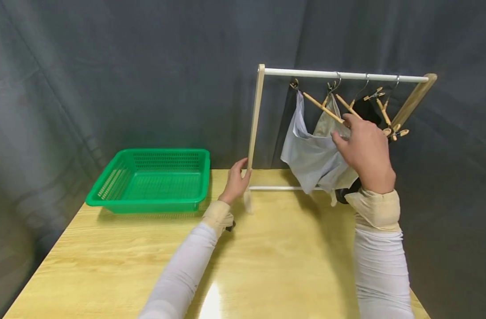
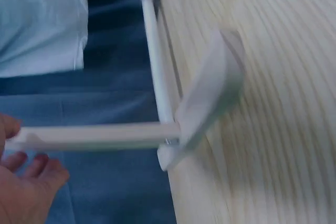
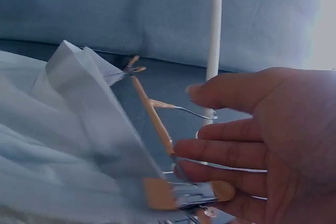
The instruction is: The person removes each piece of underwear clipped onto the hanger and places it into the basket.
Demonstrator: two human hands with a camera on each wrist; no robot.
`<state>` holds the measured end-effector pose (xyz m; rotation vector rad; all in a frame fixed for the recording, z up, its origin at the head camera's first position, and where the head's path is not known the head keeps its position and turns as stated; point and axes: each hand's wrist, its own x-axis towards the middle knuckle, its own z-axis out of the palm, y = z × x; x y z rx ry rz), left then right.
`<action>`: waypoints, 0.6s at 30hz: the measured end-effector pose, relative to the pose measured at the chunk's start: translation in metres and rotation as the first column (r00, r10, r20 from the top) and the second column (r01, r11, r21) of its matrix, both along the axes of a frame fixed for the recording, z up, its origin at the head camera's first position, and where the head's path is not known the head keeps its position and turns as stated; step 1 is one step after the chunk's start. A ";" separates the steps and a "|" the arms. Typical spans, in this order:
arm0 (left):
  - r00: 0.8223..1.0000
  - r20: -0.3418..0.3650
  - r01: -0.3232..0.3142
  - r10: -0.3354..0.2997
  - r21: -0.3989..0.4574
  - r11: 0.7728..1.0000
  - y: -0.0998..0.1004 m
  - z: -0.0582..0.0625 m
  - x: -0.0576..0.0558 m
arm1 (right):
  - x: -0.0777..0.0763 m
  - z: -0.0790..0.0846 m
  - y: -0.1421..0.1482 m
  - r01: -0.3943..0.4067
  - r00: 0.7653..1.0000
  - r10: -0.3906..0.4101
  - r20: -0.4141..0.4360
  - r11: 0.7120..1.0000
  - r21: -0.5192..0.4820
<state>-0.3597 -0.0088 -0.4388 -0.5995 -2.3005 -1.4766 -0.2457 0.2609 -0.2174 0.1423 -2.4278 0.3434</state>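
Observation:
My left hand [image 1: 236,181] holds the left wooden post of a small clothes rack [image 1: 256,115], its fingers on either side of the post low down. In the left wrist view the post [image 2: 100,136] runs from those fingers to the slanted foot [image 2: 212,85]. My right hand [image 1: 366,148] is beside the front clip hanger [image 1: 322,107], fingers extended and thumb apart. A pale grey-blue garment [image 1: 312,153] hangs from that hanger. Seen from the right wrist, a wood-tipped metal clip [image 3: 194,195] grips the garment's edge right by the fingers.
Behind the front garment hang a beige one [image 1: 326,119] and a black one [image 1: 366,110], on further clip hangers along the white top rail [image 1: 298,73]. A green plastic basket [image 1: 147,206] stands left on the wooden table [image 1: 282,266]. A dark grey curtain [image 1: 167,79] closes off the back.

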 end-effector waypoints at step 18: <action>0.995 -0.091 -0.032 0.046 0.144 0.989 0.016 -0.006 0.004 | -0.016 -0.014 0.011 -0.018 0.999 0.016 0.040 0.998 0.058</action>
